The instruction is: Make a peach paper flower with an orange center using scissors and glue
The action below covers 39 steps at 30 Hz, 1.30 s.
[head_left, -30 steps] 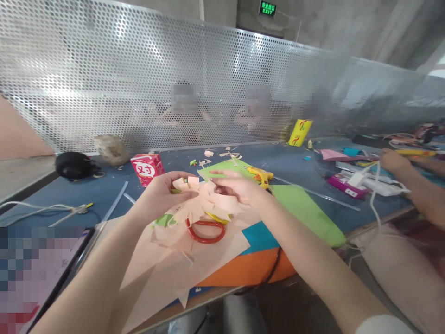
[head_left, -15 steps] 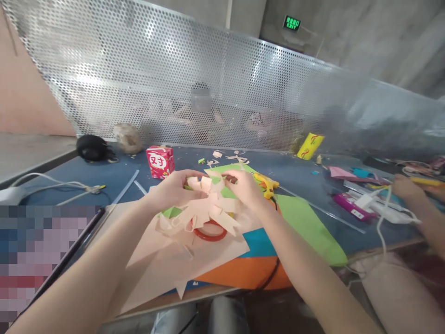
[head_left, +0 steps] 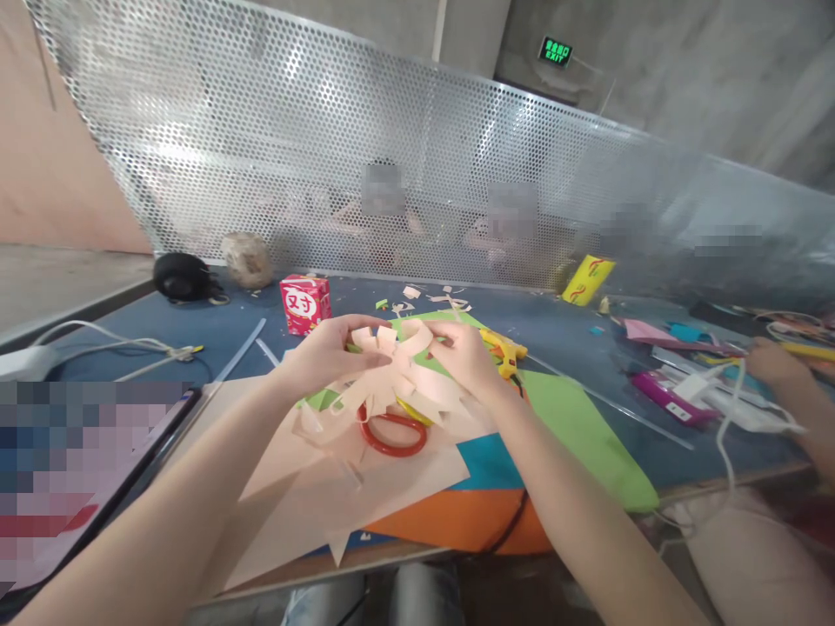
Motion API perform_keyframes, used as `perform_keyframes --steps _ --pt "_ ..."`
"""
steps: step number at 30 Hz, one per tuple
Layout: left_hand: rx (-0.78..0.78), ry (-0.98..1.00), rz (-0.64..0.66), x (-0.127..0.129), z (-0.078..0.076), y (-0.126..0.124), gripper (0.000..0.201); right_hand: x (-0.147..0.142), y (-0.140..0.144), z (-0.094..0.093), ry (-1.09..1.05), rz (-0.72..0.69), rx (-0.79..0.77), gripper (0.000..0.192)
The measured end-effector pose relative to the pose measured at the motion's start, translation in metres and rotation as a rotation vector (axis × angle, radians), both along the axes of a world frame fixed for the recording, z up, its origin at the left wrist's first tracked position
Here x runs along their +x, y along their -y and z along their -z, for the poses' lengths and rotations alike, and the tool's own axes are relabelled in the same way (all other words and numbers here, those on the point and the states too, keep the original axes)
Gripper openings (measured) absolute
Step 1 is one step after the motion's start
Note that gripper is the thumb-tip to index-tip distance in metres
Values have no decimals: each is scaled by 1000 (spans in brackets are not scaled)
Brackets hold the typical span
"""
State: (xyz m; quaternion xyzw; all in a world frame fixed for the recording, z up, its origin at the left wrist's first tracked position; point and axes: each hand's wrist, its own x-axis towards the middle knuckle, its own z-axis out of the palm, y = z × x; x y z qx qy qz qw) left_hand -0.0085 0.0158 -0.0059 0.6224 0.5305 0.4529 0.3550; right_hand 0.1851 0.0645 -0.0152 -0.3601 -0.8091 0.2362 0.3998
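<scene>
Between my two hands is a pale peach paper cutout (head_left: 397, 374) with several strips fanning outward, some of them curled. My left hand (head_left: 332, 352) grips its left side, fingers closed behind the paper. On the other side, my right hand (head_left: 460, 352) pinches a curled strip between thumb and fingers. Below the cutout lie scissors with red handles (head_left: 395, 448), their blades hidden under paper. A large peach sheet (head_left: 293, 504) spreads beneath, over orange paper (head_left: 450, 522) and blue paper (head_left: 489, 461). A yellow glue gun (head_left: 505, 352) lies just beyond my right hand.
A red drink carton (head_left: 305, 304) stands behind my left hand. Green paper (head_left: 580, 435) and a clear stick (head_left: 613, 400) lie at right, near a co-worker's hand (head_left: 776, 361) and a power strip (head_left: 744, 404). A tablet (head_left: 97, 487) is at left. A perforated metal screen (head_left: 444, 174) borders the back.
The paper cutout has tilted and its right strips have swung, uncovering more of the red scissor handles. My right hand has curled a strip inward. The view has shifted slightly.
</scene>
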Motion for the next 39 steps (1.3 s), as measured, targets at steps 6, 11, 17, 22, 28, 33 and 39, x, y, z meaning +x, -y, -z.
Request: perform_keyframes --steps 6,11,17,22,28,33,39 --pt "-28 9 48 -2 2 -3 57 2 -3 -1 -92 -124 -299 20" --pt "-27 17 7 -1 1 -3 61 3 -3 1 -146 -217 -485 13" --pt "-42 2 40 1 0 -2 41 0 0 -1 -324 -378 -670 17" --pt "-52 -2 22 1 0 -1 41 -1 2 -4 -377 -451 -738 18" --pt "-61 -2 -3 4 -1 -1 32 -3 -2 6 -323 -412 -588 13" --pt "-54 -5 -6 7 -3 1 23 -3 -7 11 -296 -264 -549 14" --pt "-65 3 9 5 -3 -1 28 -4 -5 9 -298 -261 -447 13"
